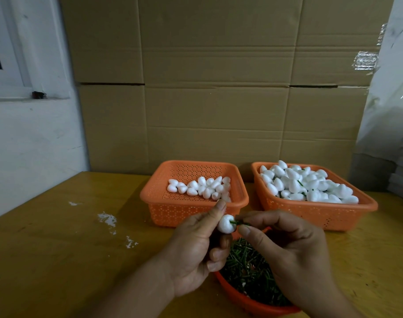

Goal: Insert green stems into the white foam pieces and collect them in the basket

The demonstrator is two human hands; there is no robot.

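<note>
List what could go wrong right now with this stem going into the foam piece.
1. The right hand pinches the thin green stem close to the foam piece; pushed off-axis, it may bend or tear the foam.
2. The left hand holds the foam by fingertips only, so it could slip and drop into the bowl of stems below.

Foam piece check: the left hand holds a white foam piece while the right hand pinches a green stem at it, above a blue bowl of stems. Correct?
Not quite: the bowl of stems is orange, not blue, as the head view shows. The rest stands: the left hand holds the white foam piece and the right hand pinches the green stem at it.
</note>
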